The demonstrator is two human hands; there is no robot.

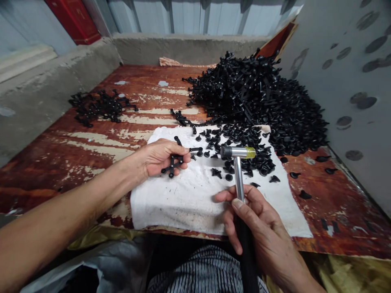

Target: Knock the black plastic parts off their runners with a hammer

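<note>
Striped clothing (207,270) sat below the table surface's (146,87) front edge. Right hand (262,221) had thumb and fingers loosely round the mallet (239,177), head over the white cloth (174,207). Left hand (157,156) had fingers clamped on black jointed pieces (172,165) above the cloth's left edge. Progress looked early: small black cluster (102,106) near the surface's left edge maybe done; loose black knobs (265,165) on cloth, big black heap (241,89) toward back right corner likely left.

The worn red-brown table (45,162) carried a white cloth (183,203) below the left grip (161,156), a tall heap of black parts (244,93) beyond the right grip (259,213), and a smaller pile of branched black pieces (102,106) beyond and left of the left grip.
</note>
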